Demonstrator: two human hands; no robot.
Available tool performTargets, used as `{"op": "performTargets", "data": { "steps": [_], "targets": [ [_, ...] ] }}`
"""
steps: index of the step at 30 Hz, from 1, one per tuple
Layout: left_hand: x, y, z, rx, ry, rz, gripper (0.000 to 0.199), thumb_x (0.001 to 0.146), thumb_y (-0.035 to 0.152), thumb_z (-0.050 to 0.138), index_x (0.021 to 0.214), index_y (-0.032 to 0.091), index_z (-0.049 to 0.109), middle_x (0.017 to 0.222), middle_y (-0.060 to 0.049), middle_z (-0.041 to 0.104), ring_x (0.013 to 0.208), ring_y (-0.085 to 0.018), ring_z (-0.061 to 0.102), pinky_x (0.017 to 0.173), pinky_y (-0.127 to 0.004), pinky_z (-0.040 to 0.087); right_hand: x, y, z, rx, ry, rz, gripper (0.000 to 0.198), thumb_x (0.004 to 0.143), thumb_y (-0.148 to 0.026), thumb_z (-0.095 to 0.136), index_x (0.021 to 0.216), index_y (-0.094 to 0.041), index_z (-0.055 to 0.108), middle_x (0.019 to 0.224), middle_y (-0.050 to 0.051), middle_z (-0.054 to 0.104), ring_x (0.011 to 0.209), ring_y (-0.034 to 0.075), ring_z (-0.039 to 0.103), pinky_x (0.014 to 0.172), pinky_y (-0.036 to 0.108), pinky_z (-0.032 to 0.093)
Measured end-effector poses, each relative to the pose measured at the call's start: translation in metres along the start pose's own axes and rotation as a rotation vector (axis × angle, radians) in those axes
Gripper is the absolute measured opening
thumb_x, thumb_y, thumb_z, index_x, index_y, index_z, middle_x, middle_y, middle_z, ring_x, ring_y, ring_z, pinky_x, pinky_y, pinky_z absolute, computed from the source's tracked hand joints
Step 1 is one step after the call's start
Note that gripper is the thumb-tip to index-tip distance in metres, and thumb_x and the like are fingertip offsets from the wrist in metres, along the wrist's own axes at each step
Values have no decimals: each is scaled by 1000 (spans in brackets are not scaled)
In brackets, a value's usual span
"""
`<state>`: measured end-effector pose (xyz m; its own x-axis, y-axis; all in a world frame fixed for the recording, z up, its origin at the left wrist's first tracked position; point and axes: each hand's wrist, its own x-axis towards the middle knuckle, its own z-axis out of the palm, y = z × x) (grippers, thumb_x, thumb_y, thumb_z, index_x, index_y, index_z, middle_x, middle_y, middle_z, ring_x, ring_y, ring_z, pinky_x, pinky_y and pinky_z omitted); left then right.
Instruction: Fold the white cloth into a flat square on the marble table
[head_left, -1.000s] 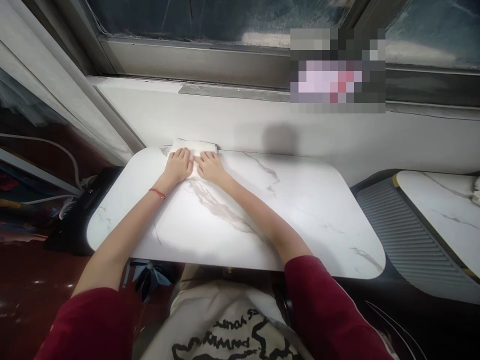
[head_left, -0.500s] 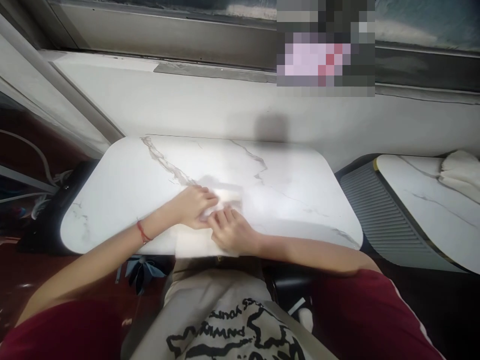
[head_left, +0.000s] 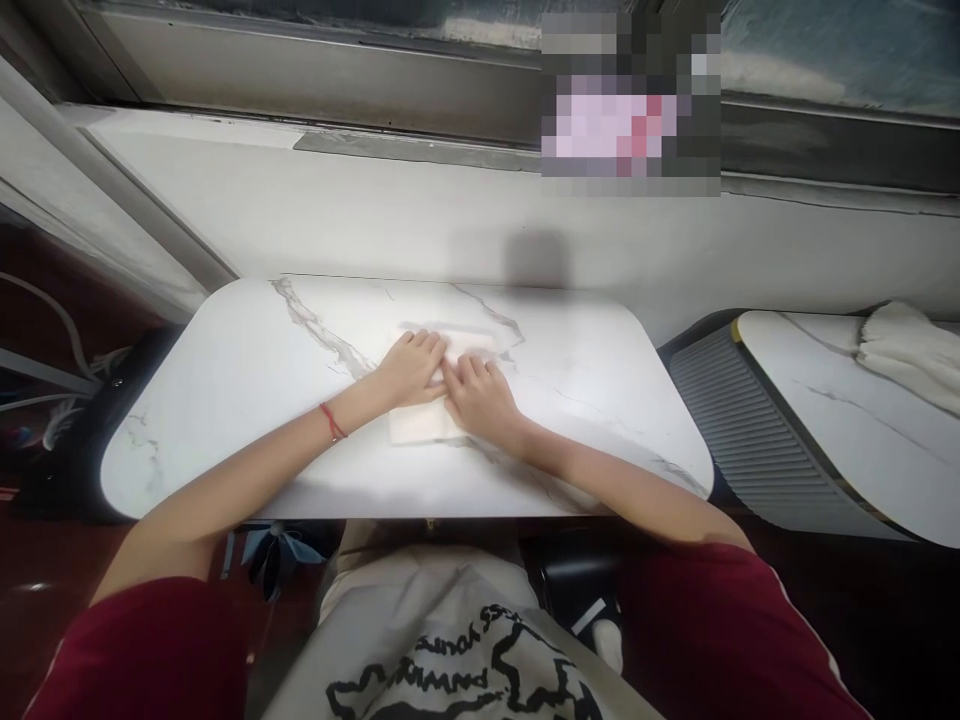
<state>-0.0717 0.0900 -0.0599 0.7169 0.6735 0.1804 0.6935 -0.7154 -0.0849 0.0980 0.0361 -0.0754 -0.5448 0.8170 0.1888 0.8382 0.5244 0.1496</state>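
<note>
A thin cream-white cloth (head_left: 424, 424) lies near the middle of the white marbled table (head_left: 225, 400). My left hand (head_left: 414, 367) rests on its left part, fingers close together and bent over it. Beside it, my right hand (head_left: 481, 397) bears down on the right part with curled fingers. The two hands touch or nearly touch at the thumbs. Part of the cloth is hidden under them, and its edges blend into the bright tabletop.
A white wall (head_left: 360, 220) stands behind the table, under a window ledge. At the right is a second marbled table (head_left: 847, 400) with a crumpled cream fabric (head_left: 911, 350) on it. Cables (head_left: 56, 340) hang at the far left. A blue-and-black object (head_left: 274, 555) shows below the front edge.
Both hands have moved forward, away from my body, and slightly right. The cloth has gone with them from the table's front edge toward the middle. The view has shifted slightly.
</note>
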Motion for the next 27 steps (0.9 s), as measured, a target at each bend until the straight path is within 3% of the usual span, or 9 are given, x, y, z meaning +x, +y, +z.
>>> {"op": "performTargets", "data": {
  "steps": [7, 13, 19, 27],
  "targets": [
    [38, -22, 22, -12, 20, -159, 36, 93, 38, 49, 113, 9, 59, 113, -24, 64, 109, -40, 57, 90, -48, 42, 42, 34, 11, 8, -52, 35, 59, 99, -19, 35, 154, 1, 43, 129, 28, 57, 110, 35, 49, 88, 45, 37],
    [68, -37, 37, -70, 87, -242, 37, 89, 33, 49, 116, 9, 59, 117, -25, 63, 112, -41, 55, 93, -51, 39, 72, 55, 19, 28, -95, 67, 59, 98, -14, 31, 153, 4, 43, 125, 28, 58, 114, 37, 49, 93, 47, 33],
    [91, -49, 41, -152, 131, -302, 34, 88, 30, 50, 116, 12, 58, 120, -23, 62, 117, -40, 53, 98, -51, 39, 93, 71, 34, 43, -13, 118, 50, 96, -13, 36, 141, 1, 55, 122, 25, 58, 114, 35, 46, 98, 47, 31],
    [114, -63, 54, -187, 222, -346, 34, 87, 31, 55, 116, 14, 58, 122, -21, 62, 117, -40, 54, 99, -52, 39, 104, 93, 47, 60, 50, 135, 51, 97, -15, 35, 144, -6, 53, 126, 21, 57, 115, 33, 44, 96, 44, 32]
  ]
}}
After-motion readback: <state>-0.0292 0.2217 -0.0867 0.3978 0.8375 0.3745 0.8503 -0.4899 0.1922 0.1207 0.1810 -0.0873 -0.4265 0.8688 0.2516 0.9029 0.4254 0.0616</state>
